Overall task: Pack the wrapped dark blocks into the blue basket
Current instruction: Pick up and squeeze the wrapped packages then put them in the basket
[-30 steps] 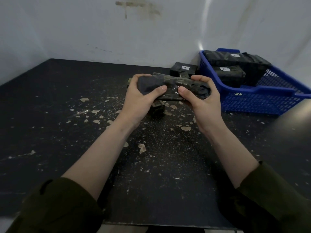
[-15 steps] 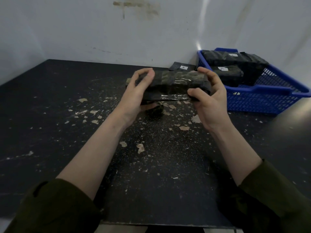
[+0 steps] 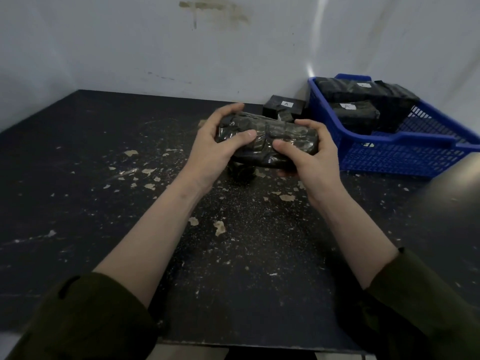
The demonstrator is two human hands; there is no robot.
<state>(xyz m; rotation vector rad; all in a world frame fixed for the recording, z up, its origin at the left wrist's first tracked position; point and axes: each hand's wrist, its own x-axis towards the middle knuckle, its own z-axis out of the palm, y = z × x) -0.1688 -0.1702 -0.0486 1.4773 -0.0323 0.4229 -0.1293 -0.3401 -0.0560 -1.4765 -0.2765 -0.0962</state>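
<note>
Head view: a wrapped dark block (image 3: 270,141) is held above the black table (image 3: 104,203), gripped at one end by the left hand (image 3: 220,149) and at the other by the right hand (image 3: 309,157) (thumbs laid across its top), just beside the blue basket (image 3: 389,157), where more wrapped blocks (image 3: 363,105) are packed.

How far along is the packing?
Done: at least two packed blocks lie in the basket. In hand: the left hand and right hand grip the held block. Left: that one, plus a spare block on the table beside the basket.
</note>
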